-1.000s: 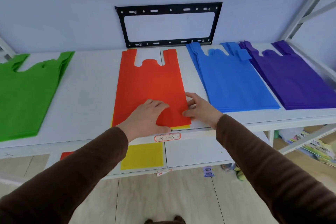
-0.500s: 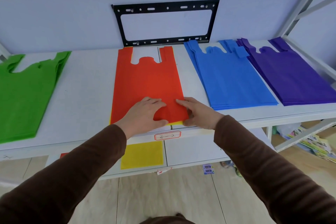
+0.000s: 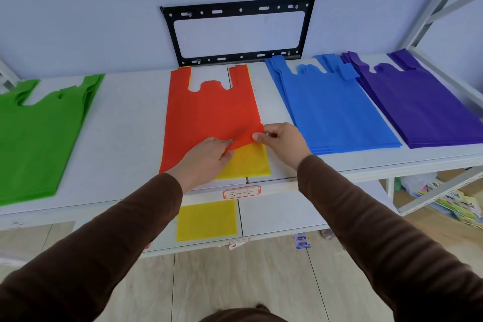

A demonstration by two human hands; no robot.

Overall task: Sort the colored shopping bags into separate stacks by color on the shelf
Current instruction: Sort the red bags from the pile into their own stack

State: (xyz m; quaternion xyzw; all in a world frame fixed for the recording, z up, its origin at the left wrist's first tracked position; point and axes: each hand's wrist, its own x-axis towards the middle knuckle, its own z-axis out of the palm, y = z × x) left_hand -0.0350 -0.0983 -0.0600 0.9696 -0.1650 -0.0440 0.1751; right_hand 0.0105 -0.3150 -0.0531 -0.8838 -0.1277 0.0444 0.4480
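An orange-red bag [image 3: 209, 115] lies flat in the middle of the white shelf [image 3: 125, 123], on top of a yellow bag [image 3: 245, 162]. Its near right corner is folded up and back, baring the yellow beneath. My right hand [image 3: 281, 140] pinches that lifted corner. My left hand [image 3: 206, 158] rests on the bag's lower edge and touches the same fold. A green stack [image 3: 39, 136] lies at the far left, a blue stack [image 3: 332, 110] right of centre, and a purple stack [image 3: 420, 107] at the far right.
A black metal bracket [image 3: 237, 31] hangs on the wall behind the orange-red bag. A lower shelf [image 3: 282, 214] holds another yellow bag [image 3: 206, 219]. A red-framed label [image 3: 241, 192] sits on the shelf's front edge. Printed packets [image 3: 454, 201] lie low at the right.
Both hands lay flat on the near edge of the orange-red bag. Now my right hand has peeled its near right corner up and back, exposing the yellow bag underneath.
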